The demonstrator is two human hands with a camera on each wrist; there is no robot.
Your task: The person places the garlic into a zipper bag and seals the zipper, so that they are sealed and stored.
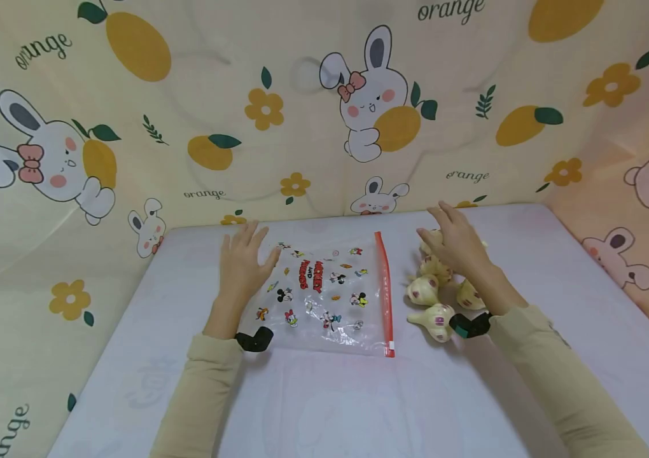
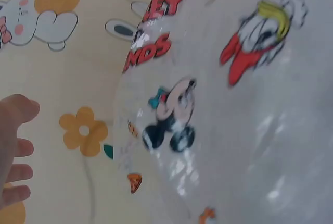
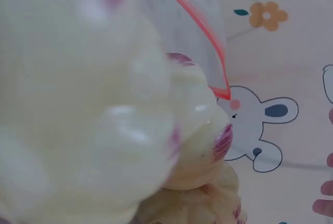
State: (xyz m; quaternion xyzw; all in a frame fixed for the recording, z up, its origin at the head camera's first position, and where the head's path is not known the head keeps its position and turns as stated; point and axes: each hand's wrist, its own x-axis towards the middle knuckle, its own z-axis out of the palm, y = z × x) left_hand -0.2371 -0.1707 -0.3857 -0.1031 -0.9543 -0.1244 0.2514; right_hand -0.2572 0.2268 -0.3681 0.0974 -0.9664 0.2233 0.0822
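Note:
A clear zip bag (image 1: 296, 334) with cartoon characters and a red zip edge lies flat on the table, its red edge toward the right. My left hand (image 1: 243, 264) is over the bag's far left corner with fingers spread. In the left wrist view, that hand (image 2: 13, 151) shows at the left edge beside the printed plastic. Several garlic bulbs (image 1: 438, 322) with purple patches are grouped right of the bag. Above the far bulbs hovers my right hand (image 1: 457, 245), fingers extended and apart, partly hiding them. Close garlic (image 3: 195, 130) fills much of the right wrist view.
The white-covered table (image 1: 324, 407) meets an upright cloth backdrop (image 1: 313, 146) printed with rabbits and oranges. Dark wrist cameras, left (image 1: 254, 339) and right (image 1: 470, 325), sit low near the bag's near left corner and the nearest bulb.

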